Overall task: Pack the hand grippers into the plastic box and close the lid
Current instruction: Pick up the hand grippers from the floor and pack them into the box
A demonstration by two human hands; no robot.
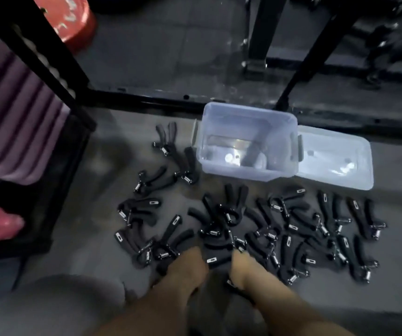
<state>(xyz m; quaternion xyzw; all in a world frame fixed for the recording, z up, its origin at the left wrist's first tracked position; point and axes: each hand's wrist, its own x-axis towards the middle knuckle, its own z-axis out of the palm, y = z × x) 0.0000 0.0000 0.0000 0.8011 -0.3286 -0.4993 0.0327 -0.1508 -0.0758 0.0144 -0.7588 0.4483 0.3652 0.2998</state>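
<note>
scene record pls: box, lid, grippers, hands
box: open, on floor, contents unclear through glare
lid: off, flat beside box's right side
grippers: black, scattered on floor in front and left of box
left hand: on near pile, grip blurred
right hand: on near pile, grip blurred

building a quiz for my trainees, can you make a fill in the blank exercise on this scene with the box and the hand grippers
1. Seen from the camera, the lid lies on the ____ side of the plastic box.
2. The hand grippers are spread over the ____.
3. Their handles are ____ in colour.
4. The weight plate at upper left is ____.

Missing words: right; floor; black; red.
</note>
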